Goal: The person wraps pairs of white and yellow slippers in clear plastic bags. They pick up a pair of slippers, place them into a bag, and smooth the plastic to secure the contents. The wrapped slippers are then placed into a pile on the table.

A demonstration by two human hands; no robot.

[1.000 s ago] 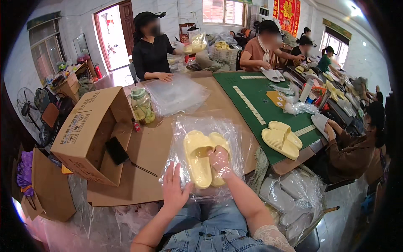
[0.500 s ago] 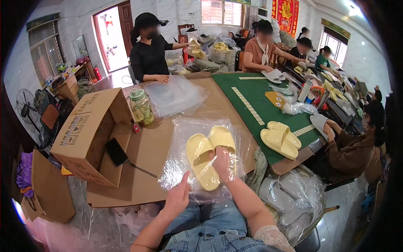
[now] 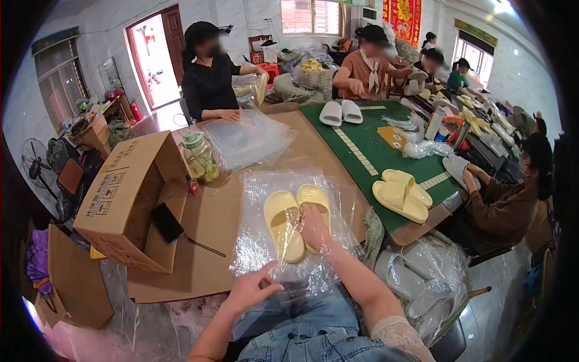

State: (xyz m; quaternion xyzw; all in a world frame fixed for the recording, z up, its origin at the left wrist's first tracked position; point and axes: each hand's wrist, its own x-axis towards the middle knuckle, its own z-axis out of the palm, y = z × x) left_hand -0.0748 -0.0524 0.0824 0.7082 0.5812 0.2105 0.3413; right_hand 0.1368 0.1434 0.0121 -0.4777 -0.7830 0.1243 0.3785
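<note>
L hand (image 3: 256, 288) empty, fingers loose, near clear bag (image 3: 251, 226); R hand (image 3: 313, 225) dips into yellow slippers (image 3: 281, 206), can't tell if gripping. Slippers lie ahead of L hand, on/in bag (unclear); prob. light, soft foam, film slippery, best held at straps.

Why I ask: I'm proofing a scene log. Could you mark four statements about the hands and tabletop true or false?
1. The right hand touches the near yellow slippers. True.
2. The left hand is gripping a slipper. False: the left hand is apart from the slippers.
3. The cardboard box stands left of the glass jar. True.
4. The green mat holds no white slippers. False: white slippers lie on the green mat.
</note>
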